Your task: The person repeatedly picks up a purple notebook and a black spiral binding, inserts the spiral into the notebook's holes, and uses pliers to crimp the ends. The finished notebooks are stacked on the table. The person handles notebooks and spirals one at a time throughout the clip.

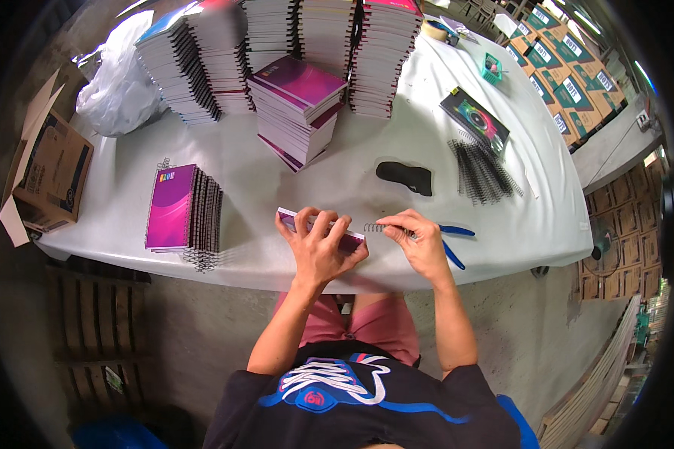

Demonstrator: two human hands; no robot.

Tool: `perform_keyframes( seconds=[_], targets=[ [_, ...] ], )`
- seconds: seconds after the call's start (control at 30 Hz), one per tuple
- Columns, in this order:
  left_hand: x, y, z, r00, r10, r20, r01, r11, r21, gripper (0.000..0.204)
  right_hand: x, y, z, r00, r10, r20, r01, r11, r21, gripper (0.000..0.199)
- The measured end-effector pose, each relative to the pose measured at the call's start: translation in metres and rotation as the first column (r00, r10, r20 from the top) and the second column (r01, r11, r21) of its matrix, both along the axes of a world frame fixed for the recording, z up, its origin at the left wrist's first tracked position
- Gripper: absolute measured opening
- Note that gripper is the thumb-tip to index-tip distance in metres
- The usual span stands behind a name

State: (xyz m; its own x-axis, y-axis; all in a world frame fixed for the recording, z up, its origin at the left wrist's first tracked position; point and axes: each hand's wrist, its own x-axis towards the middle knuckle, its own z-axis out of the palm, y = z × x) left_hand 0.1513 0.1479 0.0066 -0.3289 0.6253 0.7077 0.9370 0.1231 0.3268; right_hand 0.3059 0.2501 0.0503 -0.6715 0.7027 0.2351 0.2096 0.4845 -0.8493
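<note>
My left hand [318, 243] grips an unbound purple notebook [350, 243] on edge near the table's front, its fingers spread over the top. In my right hand [421, 243], thumb and fingers pinch a black spiral binding coil [372, 227]. The coil's free end points at the notebook's right edge; whether they touch, I cannot tell. Just right of that hand lie pliers with blue handles [457, 231], their jaws hidden. Beyond it rests a flat black object [404, 177] of unclear kind. Loose black coils [481, 173] lie in a bundle farther right.
Spiral-bound purple notebooks [171, 209] are piled at left. Tall notebook stacks [386, 60] line the back, with a shorter purple pile [299, 82] before them. A dark notebook [472, 120] and green basket [492, 69] stand right. An open carton [52, 172] is far left.
</note>
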Motion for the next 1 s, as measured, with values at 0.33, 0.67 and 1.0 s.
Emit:
perform_keyframes(
  seconds=[0.33,0.67,1.0],
  targets=[
    [-0.001,0.001,-0.004,0.999,-0.009,0.049,0.010,1.000,-0.022,0.033,-0.003,0.004,0.002,0.998,0.061,-0.032,-0.060,0.997,0.043,0.018],
    [-0.002,-0.001,-0.001,1.000,-0.013,0.014,0.014,0.999,-0.045,0.041,0.006,0.012,-0.002,0.948,0.317,0.023,-0.314,0.946,-0.076,0.017],
    [-0.017,-0.006,-0.003,0.996,-0.055,0.068,0.060,0.996,-0.071,0.055,-0.001,-0.003,0.015,0.969,0.219,0.111,-0.229,0.970,0.084,0.027]
  ],
)
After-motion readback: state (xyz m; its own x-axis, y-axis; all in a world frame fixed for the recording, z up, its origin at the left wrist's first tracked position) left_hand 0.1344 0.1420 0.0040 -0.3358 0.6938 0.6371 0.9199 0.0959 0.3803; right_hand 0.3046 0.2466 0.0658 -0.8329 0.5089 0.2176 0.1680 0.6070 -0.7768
